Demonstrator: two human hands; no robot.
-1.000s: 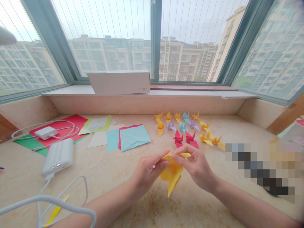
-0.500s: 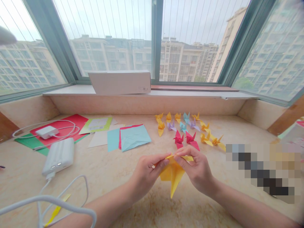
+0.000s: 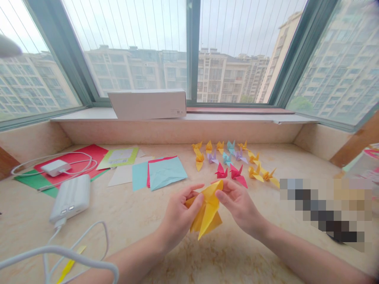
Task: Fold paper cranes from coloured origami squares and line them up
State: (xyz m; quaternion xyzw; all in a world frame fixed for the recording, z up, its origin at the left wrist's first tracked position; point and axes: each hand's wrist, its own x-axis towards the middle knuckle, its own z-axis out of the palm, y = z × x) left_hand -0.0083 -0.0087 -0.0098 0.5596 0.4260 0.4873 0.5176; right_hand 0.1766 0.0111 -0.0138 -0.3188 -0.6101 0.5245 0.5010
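Between my two hands, above the marble counter, is a partly folded yellow origami paper (image 3: 208, 209) with a long point hanging toward me. My left hand (image 3: 180, 213) pinches its left side, thumb on the near face and fingers behind. At the upper right corner, my right hand (image 3: 239, 205) has its thumb and fingertips closed on the edge. Just beyond are two red paper cranes (image 3: 237, 173), with several yellow cranes (image 3: 199, 159), lilac cranes (image 3: 212, 157) and light blue cranes (image 3: 231, 146) grouped behind them.
Light blue sheets (image 3: 167, 172) lie left of the cranes, beside red paper (image 3: 91, 156) and green paper (image 3: 35, 183). A white power bank (image 3: 71, 197), a charger (image 3: 56, 167) and a looping cable (image 3: 68, 249) occupy the left. A white box (image 3: 148, 105) stands on the sill.
The yellow paper has turned and tilted, its point swinging left and its upper right corner rising. My right hand has shifted its grip along the edge; the view has moved slightly.
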